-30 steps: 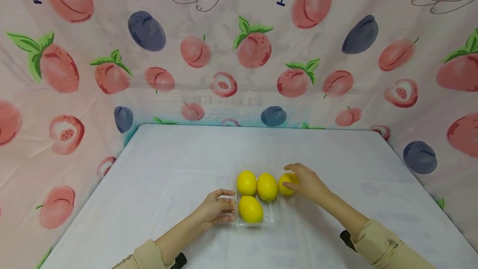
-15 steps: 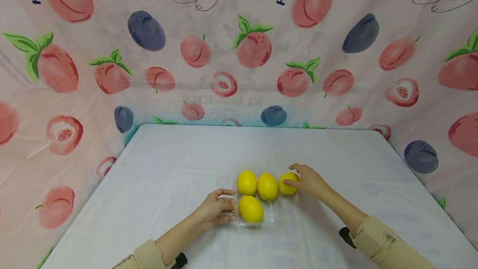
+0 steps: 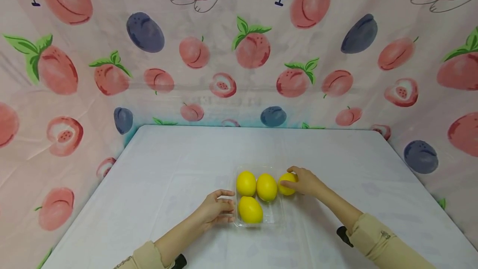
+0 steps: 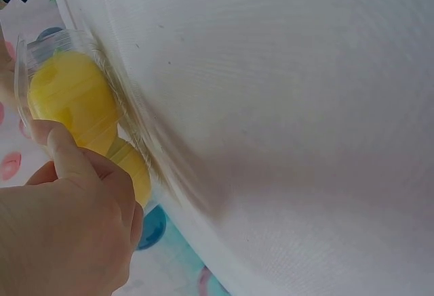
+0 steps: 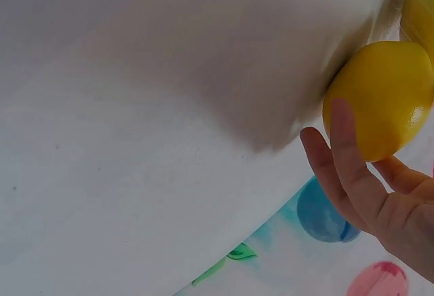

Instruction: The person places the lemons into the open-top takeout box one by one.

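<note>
A clear plastic tray (image 3: 274, 215) sits near the middle of the white table. It holds three yellow lemons: a back left lemon (image 3: 246, 184), a back right lemon (image 3: 267, 187) and a front left lemon (image 3: 250, 209). One more lemon (image 3: 287, 184) lies just outside the tray's right side. My right hand (image 3: 307, 181) reaches round this lemon, thumb in front and fingers behind; in the right wrist view one finger lies across the lemon (image 5: 380, 99) and another stands off it. At the tray's left wall, my left hand (image 3: 214, 209) rests with its fingers spread against the plastic.
The white tabletop (image 3: 186, 148) stretches out around the tray. Behind it and at both sides hangs a cloth (image 3: 160, 111) printed with peaches and blue fruit. Black straps show at both wrists, below beige sleeves (image 3: 381, 235).
My right hand drew slightly right, then came back left and closer round the outer lemon. The lemon shifted very little. My left hand and the tray stay in place.
</note>
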